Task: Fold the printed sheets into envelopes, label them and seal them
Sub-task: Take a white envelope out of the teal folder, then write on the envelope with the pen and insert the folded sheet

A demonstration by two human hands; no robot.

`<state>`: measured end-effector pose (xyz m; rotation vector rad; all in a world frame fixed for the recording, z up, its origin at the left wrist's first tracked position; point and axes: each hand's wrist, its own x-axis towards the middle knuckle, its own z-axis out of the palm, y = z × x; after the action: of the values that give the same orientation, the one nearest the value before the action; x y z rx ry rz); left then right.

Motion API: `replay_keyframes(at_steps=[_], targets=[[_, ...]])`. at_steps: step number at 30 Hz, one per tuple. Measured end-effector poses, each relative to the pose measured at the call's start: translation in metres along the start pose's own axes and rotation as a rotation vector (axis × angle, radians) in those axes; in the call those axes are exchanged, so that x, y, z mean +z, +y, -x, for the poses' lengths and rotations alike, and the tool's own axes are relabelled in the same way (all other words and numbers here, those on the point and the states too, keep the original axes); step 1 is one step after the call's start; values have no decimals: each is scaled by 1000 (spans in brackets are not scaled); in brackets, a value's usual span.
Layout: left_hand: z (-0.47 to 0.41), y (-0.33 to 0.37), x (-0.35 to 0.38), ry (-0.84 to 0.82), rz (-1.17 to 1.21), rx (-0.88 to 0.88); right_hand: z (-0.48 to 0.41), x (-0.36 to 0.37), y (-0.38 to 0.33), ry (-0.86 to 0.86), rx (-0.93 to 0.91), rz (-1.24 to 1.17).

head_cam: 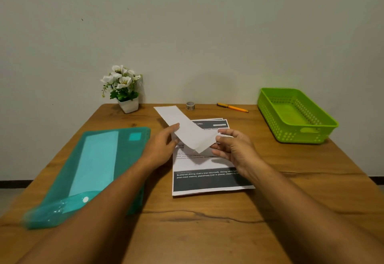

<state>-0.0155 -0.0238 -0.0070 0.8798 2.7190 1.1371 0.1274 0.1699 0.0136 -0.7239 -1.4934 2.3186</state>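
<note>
Head view, narrow white folded sheet (pixel 189 129), blank

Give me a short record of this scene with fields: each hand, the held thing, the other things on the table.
left hand: pinches folded sheet
right hand: pinches its near end
folded sheet: held over sheets
sheets: printed, flat on table
folder: teal, left of sheets
tape: far edge
pen: orange, right of tape
basket: green, far right
plant: far left
</note>
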Motion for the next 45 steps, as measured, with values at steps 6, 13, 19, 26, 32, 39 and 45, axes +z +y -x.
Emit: replay_keyframes(at_steps=[6, 13, 19, 26, 32, 39, 45], targets=[[2, 3, 2, 64, -231, 17, -21, 10, 7, 32, 3, 96], [13, 29, 20, -8, -277, 338, -32, 23, 11, 41, 51, 101], [12, 34, 38, 114, -343, 315, -29, 18, 7, 26, 39, 143], [15, 25, 46, 185, -291, 269, -30, -14, -7, 15, -227, 716], [16, 22, 48, 203, -267, 223, -41, -31, -16, -127, -357, 1407], [17, 23, 49, 219, -323, 248, -51, -13, -22, -247, -255, 1675], [16, 22, 49, 220, -345, 236, -62, -4, -28, -248, -213, 1784]])
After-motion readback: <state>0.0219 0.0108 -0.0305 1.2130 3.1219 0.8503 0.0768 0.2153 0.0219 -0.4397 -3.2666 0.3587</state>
